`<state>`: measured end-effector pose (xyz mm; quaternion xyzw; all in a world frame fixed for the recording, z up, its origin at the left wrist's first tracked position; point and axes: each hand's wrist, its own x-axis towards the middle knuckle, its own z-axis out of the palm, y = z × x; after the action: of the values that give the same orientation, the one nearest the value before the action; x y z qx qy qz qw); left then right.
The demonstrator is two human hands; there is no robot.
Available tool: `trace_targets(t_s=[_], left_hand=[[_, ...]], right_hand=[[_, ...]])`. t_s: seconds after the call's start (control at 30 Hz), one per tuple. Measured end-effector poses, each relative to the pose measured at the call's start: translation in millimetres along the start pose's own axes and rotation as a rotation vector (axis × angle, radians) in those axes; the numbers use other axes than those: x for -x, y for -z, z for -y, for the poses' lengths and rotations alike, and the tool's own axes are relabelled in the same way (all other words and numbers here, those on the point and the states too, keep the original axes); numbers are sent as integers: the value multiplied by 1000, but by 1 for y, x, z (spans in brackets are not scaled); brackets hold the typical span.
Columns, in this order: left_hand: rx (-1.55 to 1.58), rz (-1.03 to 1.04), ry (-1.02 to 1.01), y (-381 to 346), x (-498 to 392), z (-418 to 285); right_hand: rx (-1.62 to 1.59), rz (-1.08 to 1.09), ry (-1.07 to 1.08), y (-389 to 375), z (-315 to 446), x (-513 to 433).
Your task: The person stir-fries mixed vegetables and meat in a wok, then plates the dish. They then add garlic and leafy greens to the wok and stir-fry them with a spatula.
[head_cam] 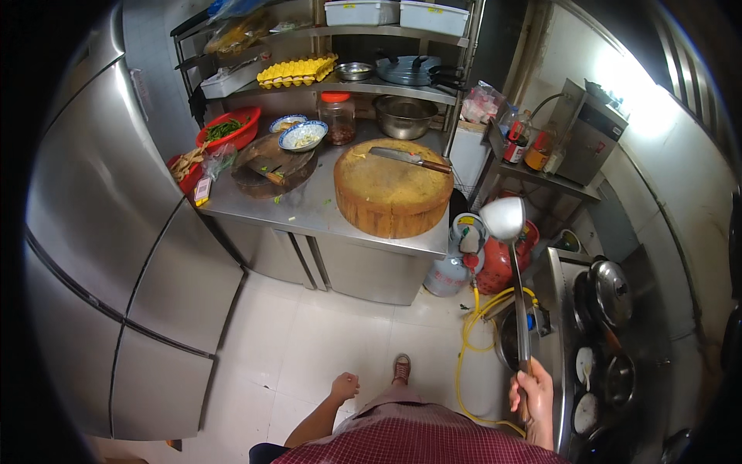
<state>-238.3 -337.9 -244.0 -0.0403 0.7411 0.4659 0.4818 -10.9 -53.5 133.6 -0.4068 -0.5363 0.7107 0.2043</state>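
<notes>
My right hand (pixel 534 391) grips the wooden handle end of a long steel wok scoop (pixel 503 219). Its broad head points up and away from me, in front of the gas cylinders. My left hand (pixel 346 386) hangs over the tiled floor with its fingers curled in, and no object shows in it. Ahead stands a steel counter (pixel 313 216) with a thick round chopping block (pixel 385 180). A cleaver (pixel 408 158) lies flat on that block. Left of it, a second, darker block (pixel 249 184) carries another knife (pixel 269 173) and a blue-and-white bowl (pixel 303 136).
At right is a stove (pixel 559 278) with a lidded pan (pixel 608 293) and a wooden-handled pot (pixel 620 377). A grey gas cylinder (pixel 451 269), a red cylinder (pixel 501 267) and a yellow hose (pixel 464 371) occupy the floor. A steel refrigerator (pixel 110 191) flanks the left.
</notes>
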Motion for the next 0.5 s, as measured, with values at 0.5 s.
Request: trace_targets(t_s=[0.5], left_hand=[[560,-566,-344,171,-50,-260]], right_hand=[[-199,442,-111,-138,114,-345]])
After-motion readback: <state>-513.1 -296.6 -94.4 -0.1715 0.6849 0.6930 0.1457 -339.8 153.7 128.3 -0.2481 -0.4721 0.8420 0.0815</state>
